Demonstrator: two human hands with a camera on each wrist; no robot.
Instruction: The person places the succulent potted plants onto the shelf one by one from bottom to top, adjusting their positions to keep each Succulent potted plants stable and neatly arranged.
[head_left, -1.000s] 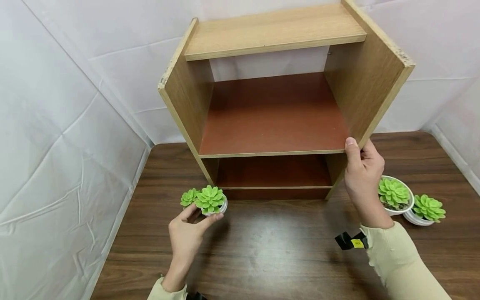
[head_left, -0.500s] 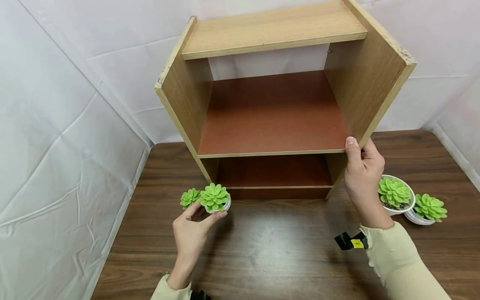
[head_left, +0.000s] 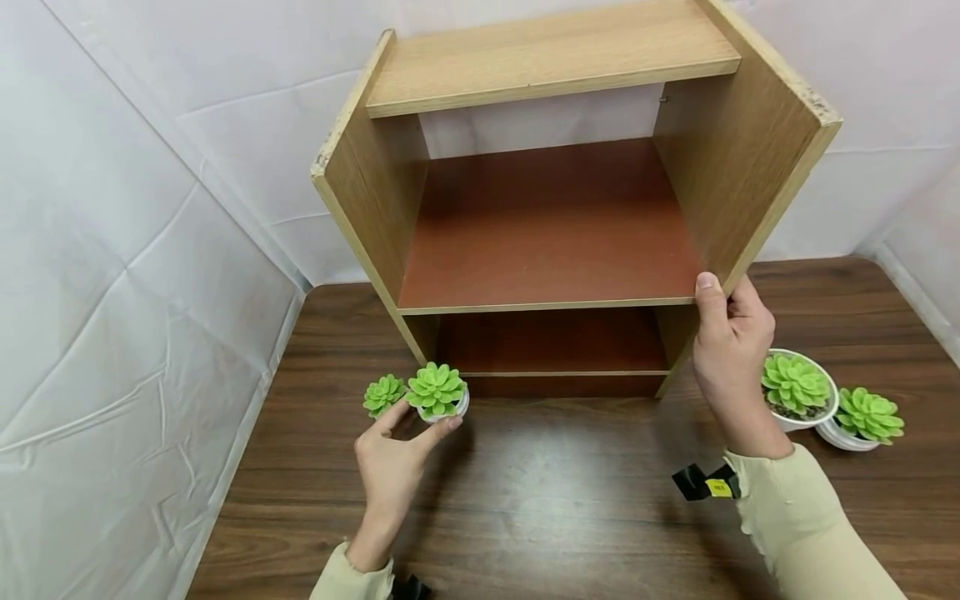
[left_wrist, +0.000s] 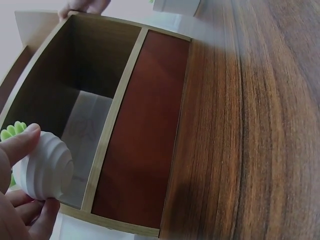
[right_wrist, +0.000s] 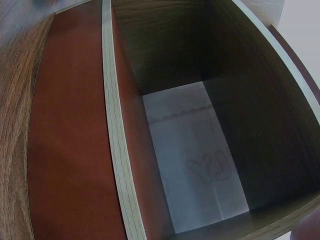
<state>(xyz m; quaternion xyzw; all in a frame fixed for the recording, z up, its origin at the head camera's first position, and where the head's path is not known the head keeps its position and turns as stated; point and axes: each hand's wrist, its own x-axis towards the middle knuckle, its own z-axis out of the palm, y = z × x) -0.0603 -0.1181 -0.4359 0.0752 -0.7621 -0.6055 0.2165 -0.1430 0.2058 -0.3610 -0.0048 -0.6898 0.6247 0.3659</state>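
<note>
My left hand [head_left: 396, 467] pinches a small artificial succulent [head_left: 437, 388] with bright green leaves in a white pot. It is raised just in front of the lower left corner of the wooden shelf unit [head_left: 555, 304]. In the left wrist view the ridged white pot [left_wrist: 49, 167] is tilted, thumb on its upper side and fingertips under its base. My right hand [head_left: 731, 358] grips the front edge of the unit's right side panel, with the thumb at the end of the middle shelf. Only a sliver of that hand shows in the right wrist view.
Another succulent [head_left: 384, 393] stands left of the unit, partly hidden behind the left hand. On the right, a larger potted succulent [head_left: 797, 387] and a smaller one [head_left: 868, 417] stand side by side. The dark wooden table [head_left: 570, 500] is backed by white sheeting [head_left: 150, 250].
My left hand has carried the succulent a little to the right and toward the shelf unit. The right hand keeps its grip on the side panel.
</note>
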